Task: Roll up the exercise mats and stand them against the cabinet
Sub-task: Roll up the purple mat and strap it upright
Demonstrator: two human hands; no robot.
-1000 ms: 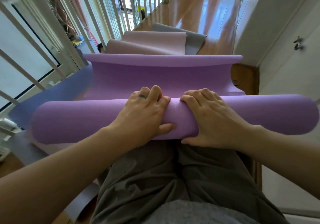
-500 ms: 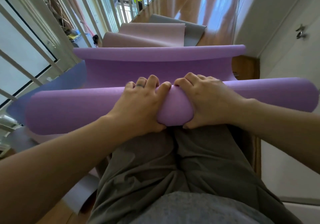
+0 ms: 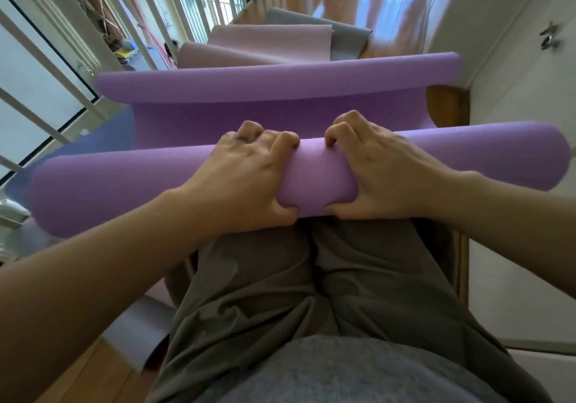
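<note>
Wooden flooring runs down a narrow passage, bounded on the left by a white railing and on the right by a pale cabinet with a small metal handle. At the centre, both hands are clamped on the rolled part of a purple mat. The left hand lies over the roll with its fingers curled across the far side and its thumb pressed into the near side; a dark ring shows on one finger. The right hand mirrors it just beside, fingers bent over the top, thumb tucked beneath, and the foam is dented between the two thumbs. The roll lies crosswise in front of the person's lap, spanning from near the railing on the left to the cabinet side on the right. Beyond the hands, the unrolled stretch of the same mat extends away, and its far end curls up into a raised lip. Under its left edge a blue mat lies flat on the floor. Farther off, a pink mat lies partly folded over a grey mat. Nearest the camera are the person's grey-brown trousers and a grey shirt, with both bare forearms reaching forward.
</note>
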